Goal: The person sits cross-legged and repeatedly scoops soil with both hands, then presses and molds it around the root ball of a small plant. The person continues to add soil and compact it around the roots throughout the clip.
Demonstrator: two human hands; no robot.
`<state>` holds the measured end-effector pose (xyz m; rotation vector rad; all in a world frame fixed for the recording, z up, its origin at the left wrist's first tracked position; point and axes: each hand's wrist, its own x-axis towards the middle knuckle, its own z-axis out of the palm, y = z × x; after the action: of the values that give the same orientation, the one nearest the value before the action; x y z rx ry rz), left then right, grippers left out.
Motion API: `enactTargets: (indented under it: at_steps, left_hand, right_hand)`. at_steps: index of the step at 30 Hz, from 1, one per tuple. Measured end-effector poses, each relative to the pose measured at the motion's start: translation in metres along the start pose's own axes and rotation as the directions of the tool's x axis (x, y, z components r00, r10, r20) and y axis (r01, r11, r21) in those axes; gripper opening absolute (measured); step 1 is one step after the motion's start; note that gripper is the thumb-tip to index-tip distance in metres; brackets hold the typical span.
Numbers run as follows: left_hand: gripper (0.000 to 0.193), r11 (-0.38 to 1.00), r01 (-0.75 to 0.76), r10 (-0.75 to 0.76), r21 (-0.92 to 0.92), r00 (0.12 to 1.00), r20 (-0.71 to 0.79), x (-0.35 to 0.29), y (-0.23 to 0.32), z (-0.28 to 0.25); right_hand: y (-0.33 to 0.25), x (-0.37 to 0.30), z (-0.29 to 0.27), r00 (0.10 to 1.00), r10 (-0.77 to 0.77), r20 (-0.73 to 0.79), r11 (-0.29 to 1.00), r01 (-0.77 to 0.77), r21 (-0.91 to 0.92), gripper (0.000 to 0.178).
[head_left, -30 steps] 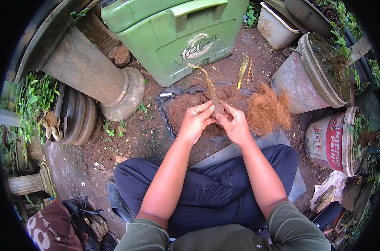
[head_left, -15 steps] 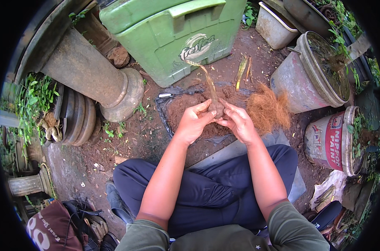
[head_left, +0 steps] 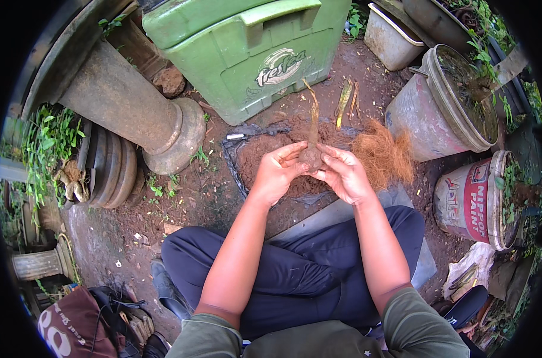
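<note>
Between my two hands is a round soil ball (head_left: 311,159) with a yellowish-brown plant stem (head_left: 314,122) rising from it. My left hand (head_left: 280,172) presses its fingers against the ball's left side. From the right, my right hand (head_left: 343,174) closes its fingers and thumb on the same ball. Under the hands lies loose brown soil (head_left: 253,156) on a black plastic sheet (head_left: 238,188). A heap of orange-brown coconut fibre (head_left: 385,154) sits just right of my right hand. Beyond the soil, a few yellowed leaf strips (head_left: 343,102) lie on the ground.
A large green cooler box (head_left: 247,65) stands ahead. Two paint buckets (head_left: 420,116) are at the right, behind them a white tub (head_left: 393,39). To the left are a concrete pedestal (head_left: 128,89) and a ribbed pot (head_left: 116,170). A maroon bag (head_left: 80,325) lies at lower left.
The stem has swung from leaning left to nearly upright as the soil ball turned in my hands. Both hands keep hold and have barely shifted.
</note>
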<state>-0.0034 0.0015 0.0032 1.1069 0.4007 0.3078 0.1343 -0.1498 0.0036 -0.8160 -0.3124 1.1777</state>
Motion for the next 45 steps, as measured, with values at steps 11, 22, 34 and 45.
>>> enactTargets:
  at_steps: [11, 22, 34, 45]
  left_hand:
    - [0.049, 0.954, -0.125, 0.151, 0.271, 0.985, -0.077, 0.005, -0.009, 0.006]
    - [0.037, 0.975, -0.124, 0.158, 0.186, 0.971, -0.18, 0.006, -0.009, 0.007]
    - [0.035, 0.795, -0.161, 0.29, 0.584, 0.948, -0.134, 0.002, -0.003, 0.002]
    - [0.031, 0.846, -0.204, 0.288, 0.493, 0.952, -0.1, 0.008, -0.011, -0.005]
  right_hand:
    - [0.012, 0.005, 0.008, 0.998, 0.051, -0.023, 0.993, -0.048, 0.111, 0.034]
    - [0.005, -0.002, 0.012, 0.999, 0.048, 0.001, 0.983, -0.047, 0.179, 0.041]
    - [0.019, 0.005, 0.016, 0.985, -0.157, -0.075, 0.977, 0.144, -0.16, 0.038]
    - [0.011, 0.003, 0.018, 0.994, -0.105, 0.003, 0.968, 0.103, -0.228, 0.045]
